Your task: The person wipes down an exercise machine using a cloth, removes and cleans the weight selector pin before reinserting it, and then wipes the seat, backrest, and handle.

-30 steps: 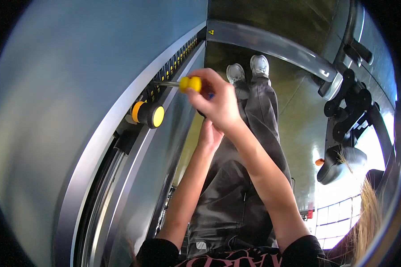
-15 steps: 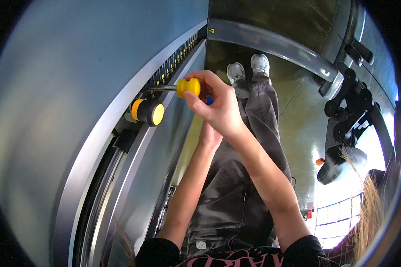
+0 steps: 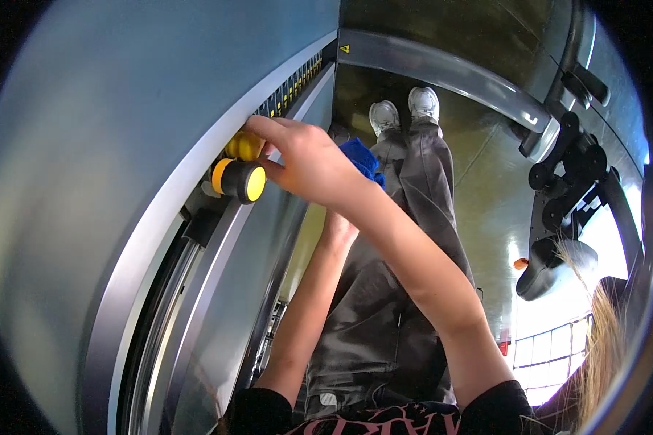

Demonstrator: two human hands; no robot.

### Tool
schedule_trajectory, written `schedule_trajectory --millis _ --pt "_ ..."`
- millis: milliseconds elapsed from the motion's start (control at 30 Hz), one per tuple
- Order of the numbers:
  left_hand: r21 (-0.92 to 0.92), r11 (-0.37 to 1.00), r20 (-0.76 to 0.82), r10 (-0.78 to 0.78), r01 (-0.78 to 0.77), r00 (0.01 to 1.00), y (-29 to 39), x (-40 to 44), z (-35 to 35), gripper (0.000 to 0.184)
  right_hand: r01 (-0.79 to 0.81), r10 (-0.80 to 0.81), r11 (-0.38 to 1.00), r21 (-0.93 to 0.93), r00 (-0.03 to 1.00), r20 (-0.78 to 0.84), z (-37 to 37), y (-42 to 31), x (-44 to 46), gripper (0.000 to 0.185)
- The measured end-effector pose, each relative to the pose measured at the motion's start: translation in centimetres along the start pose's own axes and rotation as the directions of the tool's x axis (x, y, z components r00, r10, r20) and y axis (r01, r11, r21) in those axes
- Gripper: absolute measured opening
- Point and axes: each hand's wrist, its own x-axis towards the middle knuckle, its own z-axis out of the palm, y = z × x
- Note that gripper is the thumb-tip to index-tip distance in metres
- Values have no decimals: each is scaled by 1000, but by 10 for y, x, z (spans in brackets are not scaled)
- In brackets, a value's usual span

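Observation:
In the head view, my right hand (image 3: 301, 156) is closed around the yellow knob (image 3: 245, 146) of a weight-stack selector pin, at the weight stack (image 3: 286, 94). The knob sits close against the stack; its metal shaft is not visible. Just below it, a black knob with a yellow cap and band (image 3: 241, 181) sticks out of the machine. My left hand (image 3: 339, 228) is lower, mostly hidden behind my right wrist. A bunched blue cloth (image 3: 363, 159) shows above it and appears to be held by it, though the fingers are hidden.
A large grey machine panel (image 3: 159, 87) fills the left side, edged by a curved silver frame (image 3: 134, 268). A grey tube (image 3: 442, 76) crosses the floor beyond my shoes (image 3: 424, 104). Black pads and linkages (image 3: 569, 170) stand at the right.
My right hand has moved left with the selector pin, and the shaft that showed before is now out of sight. More of the blue cloth shows.

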Motion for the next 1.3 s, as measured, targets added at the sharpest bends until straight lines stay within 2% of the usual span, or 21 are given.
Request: schedule_trajectory --millis 167,267,367,467,567,633,700,733,767,867,933,1067,1233,1300 --pt "-107 993 20 -48 50 999 -7 1 -22 28 78 -83 989 -122 996 -36 1 3 -2 41" --pt "-76 996 -13 -39 38 999 -11 1 -19 26 159 -173 956 -247 984 -39 0 2 -2 38" --pt "-160 986 146 -27 51 989 -10 3 -27 25 219 -242 929 -297 969 -42 3 5 0 36" --pt "-151 985 37 -80 84 996 -8 2 -21 24 243 -273 909 -338 961 -44 4 8 0 35" --pt "-100 994 62 -38 44 997 -5 1 -15 27 215 -235 912 -348 972 -15 2 4 0 36" --pt "-217 969 405 -17 114 914 -9 14 -42 31 186 -200 940 -285 980 -18 -3 4 -2 37" --pt "-203 973 376 -24 108 926 -13 14 -49 33 150 -166 965 -213 985 -57 -12 6 -8 38" --pt "-132 989 175 -40 64 984 0 2 -13 33 130 -148 976 -172 985 -95 -18 9 -14 38" --pt "-52 998 -34 -38 36 999 8 -5 9 34 110 -127 985 -131 983 -131 -23 13 -21 38" --pt "-107 982 -10 -157 155 988 14 -4 -3 34 4 -36 983 -184 985 -171 -41 31 -54 26" --pt "-44 985 -27 -170 168 985 22 -6 5 32 -160 142 983 -93 975 -173 -47 39 -81 21" --pt "95 985 -48 -141 145 989 20 -14 18 29 -247 247 969 22 949 -198 -46 47 -123 25" --pt "140 974 -12 -177 177 984 14 -23 13 33 -289 249 934 -208 948 -200 -40 46 -144 40" --pt "112 976 55 -193 186 980 12 -25 5 34 -287 272 957 -35 936 -224 -35 51 -150 39"
